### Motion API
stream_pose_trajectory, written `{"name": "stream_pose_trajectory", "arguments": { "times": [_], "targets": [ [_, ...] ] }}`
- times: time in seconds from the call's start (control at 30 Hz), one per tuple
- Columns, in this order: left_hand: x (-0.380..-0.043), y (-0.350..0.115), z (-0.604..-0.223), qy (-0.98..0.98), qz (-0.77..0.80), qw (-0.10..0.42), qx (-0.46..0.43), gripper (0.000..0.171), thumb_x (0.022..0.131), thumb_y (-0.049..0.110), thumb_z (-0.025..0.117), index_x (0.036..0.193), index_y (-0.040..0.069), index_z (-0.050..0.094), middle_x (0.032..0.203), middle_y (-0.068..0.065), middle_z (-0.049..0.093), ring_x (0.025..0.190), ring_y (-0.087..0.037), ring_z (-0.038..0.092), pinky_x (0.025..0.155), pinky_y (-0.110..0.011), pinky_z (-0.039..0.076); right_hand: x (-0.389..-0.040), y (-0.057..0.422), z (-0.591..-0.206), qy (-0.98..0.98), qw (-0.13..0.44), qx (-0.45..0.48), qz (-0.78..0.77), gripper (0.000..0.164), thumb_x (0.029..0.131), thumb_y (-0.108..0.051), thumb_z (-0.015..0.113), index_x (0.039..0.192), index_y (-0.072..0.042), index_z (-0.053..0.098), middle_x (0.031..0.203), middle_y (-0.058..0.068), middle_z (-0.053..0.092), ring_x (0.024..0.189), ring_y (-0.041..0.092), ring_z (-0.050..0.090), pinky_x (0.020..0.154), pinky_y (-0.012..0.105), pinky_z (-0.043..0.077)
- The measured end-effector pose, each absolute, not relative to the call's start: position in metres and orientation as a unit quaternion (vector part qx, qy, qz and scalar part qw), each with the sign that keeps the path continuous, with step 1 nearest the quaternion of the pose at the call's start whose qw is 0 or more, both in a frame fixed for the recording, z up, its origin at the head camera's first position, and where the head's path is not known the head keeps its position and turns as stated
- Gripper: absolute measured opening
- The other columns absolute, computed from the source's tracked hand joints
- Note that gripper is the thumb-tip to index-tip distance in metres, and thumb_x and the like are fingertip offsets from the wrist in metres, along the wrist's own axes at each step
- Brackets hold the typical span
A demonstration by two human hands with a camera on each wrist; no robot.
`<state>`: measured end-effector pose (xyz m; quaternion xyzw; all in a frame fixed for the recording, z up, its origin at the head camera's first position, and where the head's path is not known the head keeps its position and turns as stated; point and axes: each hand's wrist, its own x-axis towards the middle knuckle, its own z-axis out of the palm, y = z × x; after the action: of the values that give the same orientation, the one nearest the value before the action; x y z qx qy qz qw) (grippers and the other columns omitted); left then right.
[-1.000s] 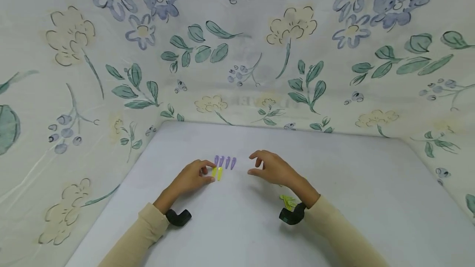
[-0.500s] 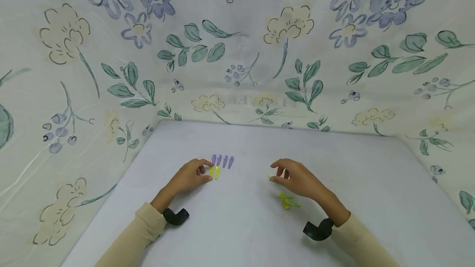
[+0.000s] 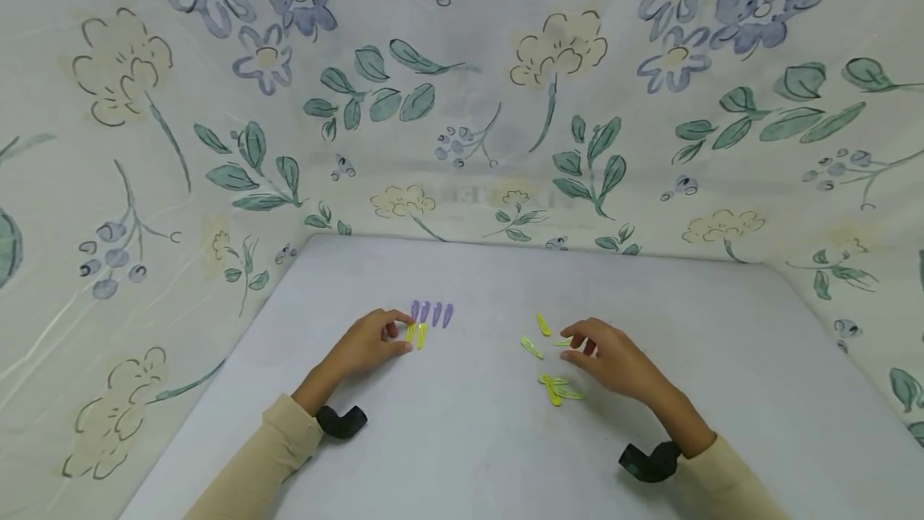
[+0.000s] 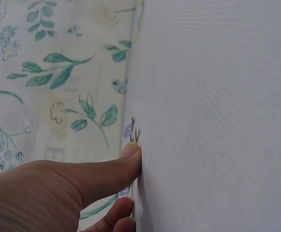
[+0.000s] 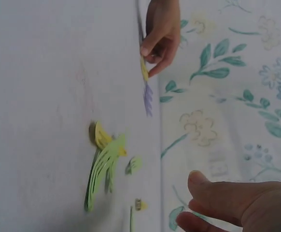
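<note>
My left hand (image 3: 368, 343) pinches a yellow snap hair clip (image 3: 411, 333) end to end, index finger at its top and thumb at its bottom. Just right of it lies a second yellow hair clip (image 3: 422, 336). Above these, several purple hair clips (image 3: 437, 314) stand side by side in a row. My right hand (image 3: 613, 361) hovers on the right with thumb and fingers apart, its fingertips around a light green hair clip (image 3: 561, 343). The right wrist view shows its thumb (image 5: 222, 193) with nothing pinched.
Near the right hand lie a yellow clip (image 3: 544, 325) and a green clip (image 3: 531, 347). A small overlapping pile of green and yellow clips (image 3: 559, 390) sits closer to the front. Floral sheeting (image 3: 469, 103) rises behind the white tabletop (image 3: 462, 440).
My right hand has moved right and slightly down from beside the purple row to the loose clips, uncovering the pile and a few single clips. The left hand stays in place.
</note>
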<state>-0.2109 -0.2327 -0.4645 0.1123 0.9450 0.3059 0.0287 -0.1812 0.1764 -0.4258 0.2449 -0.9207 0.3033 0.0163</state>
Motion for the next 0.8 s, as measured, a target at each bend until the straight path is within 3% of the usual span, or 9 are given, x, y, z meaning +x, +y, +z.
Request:
{"name": "stream_pose_trajectory", "arguments": {
  "times": [0.2,0.37,0.5,0.67,0.8],
  "targets": [
    [-0.212,-0.232,-0.467,0.944,0.307,0.026,0.117,0.043,0.087,0.021,0.079,0.127,0.015,0.067,0.093,-0.005,0.059,0.080,-0.017,0.050,0.071,-0.032,0.043,-0.196,0.187,-0.440,-0.919,0.016,0.252,0.302,0.023,0.090,-0.009,0.073,0.112,-0.004,0.070,0.100,0.003,0.067,0.087,0.013,0.061,0.071,0.024,0.051],
    [-0.213,-0.232,-0.471,0.947,0.301,0.030,0.111,0.043,0.087,0.023,0.079,0.128,0.017,0.067,0.094,-0.004,0.059,0.081,-0.017,0.051,0.071,-0.031,0.043,-0.192,0.191,-0.449,-0.899,-0.061,0.307,0.306,0.028,0.088,-0.016,0.076,0.114,-0.009,0.070,0.098,-0.005,0.065,0.087,0.006,0.057,0.073,0.023,0.050],
    [-0.212,-0.233,-0.470,0.946,0.301,0.024,0.117,0.043,0.087,0.023,0.078,0.127,0.016,0.067,0.094,-0.005,0.060,0.081,-0.017,0.051,0.070,-0.031,0.044,-0.185,0.188,-0.450,-0.888,-0.096,0.349,0.284,0.038,0.085,-0.025,0.079,0.119,-0.011,0.070,0.103,-0.006,0.065,0.094,0.009,0.059,0.078,0.025,0.050],
    [-0.211,-0.233,-0.467,0.945,0.303,0.023,0.121,0.043,0.087,0.024,0.078,0.128,0.015,0.067,0.094,-0.005,0.059,0.080,-0.017,0.051,0.069,-0.030,0.043,-0.182,0.185,-0.448,-0.891,-0.093,0.365,0.255,0.047,0.081,-0.028,0.082,0.124,-0.014,0.068,0.104,-0.006,0.062,0.095,0.010,0.055,0.079,0.025,0.048],
    [-0.211,-0.233,-0.466,0.944,0.306,0.020,0.118,0.043,0.087,0.023,0.079,0.127,0.015,0.067,0.094,-0.006,0.060,0.080,-0.017,0.051,0.071,-0.031,0.044,-0.179,0.181,-0.449,-0.894,-0.070,0.373,0.237,0.045,0.081,-0.030,0.083,0.121,-0.014,0.069,0.101,-0.007,0.058,0.093,0.008,0.052,0.079,0.024,0.048]
  ]
}}
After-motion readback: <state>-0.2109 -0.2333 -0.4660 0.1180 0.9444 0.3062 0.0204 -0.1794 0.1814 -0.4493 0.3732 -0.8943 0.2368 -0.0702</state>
